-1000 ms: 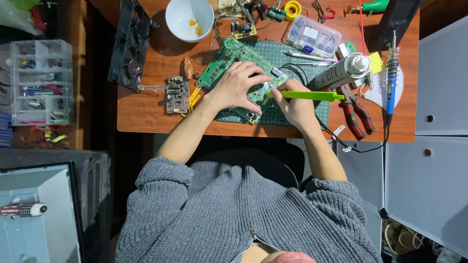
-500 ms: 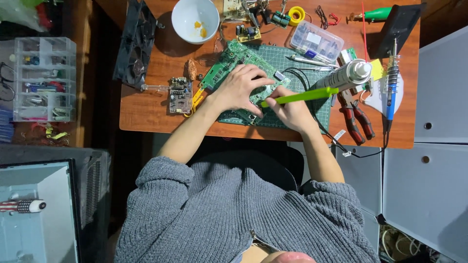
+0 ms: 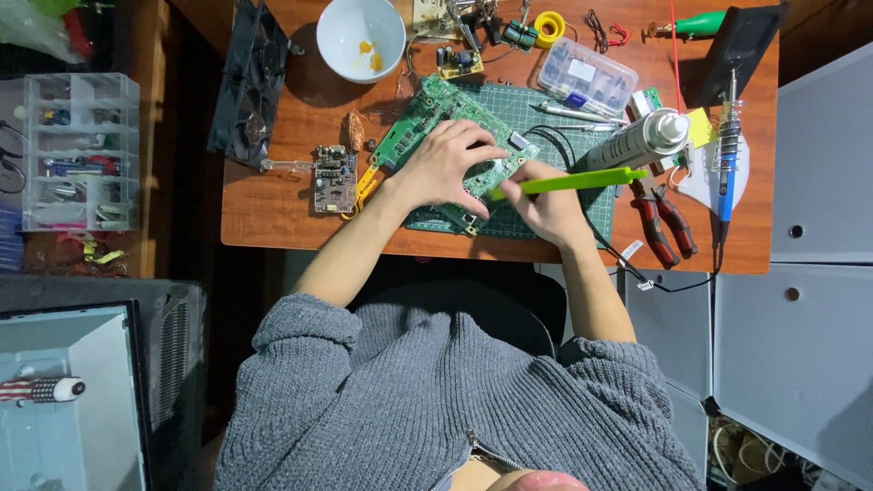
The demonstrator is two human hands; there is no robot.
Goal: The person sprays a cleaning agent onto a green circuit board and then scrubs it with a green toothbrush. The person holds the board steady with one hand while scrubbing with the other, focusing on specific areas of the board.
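Since half a second ago, both hands have barely shifted on the green circuit board (image 3: pixel 427 123), which lies tilted on the green cutting mat (image 3: pixel 546 118) at the desk's middle. Left hand (image 3: pixel 446 168) presses it flat, fingers spread. Right hand (image 3: pixel 546 205) pinches a lime-green pry tool (image 3: pixel 582 180), fingers closed around it. A spray can (image 3: pixel 641 138) and red-handled pliers (image 3: pixel 664 218) lie just right.

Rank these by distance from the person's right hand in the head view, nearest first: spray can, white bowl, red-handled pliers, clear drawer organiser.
From the right hand:
1. Spray can, just beyond it, to its right.
2. Red-handled pliers, on its right near the desk edge.
3. White bowl, far corner, left.
4. Clear drawer organiser, off the desk, far left.
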